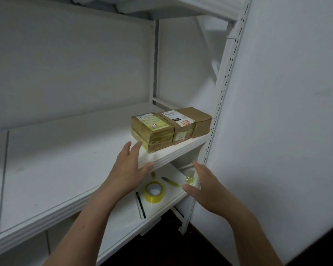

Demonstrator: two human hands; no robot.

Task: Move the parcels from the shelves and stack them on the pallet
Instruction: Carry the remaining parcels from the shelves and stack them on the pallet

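Both hands, left hand and right hand, reach with released fingers toward three taped parcels on the shelf, holding nothing.

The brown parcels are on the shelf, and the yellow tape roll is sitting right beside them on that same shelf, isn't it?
Not quite. The brown parcels are on the shelf, but the yellow tape roll is not beside them. It lies on the lower shelf, underneath the one they stand on. The head view shows this.
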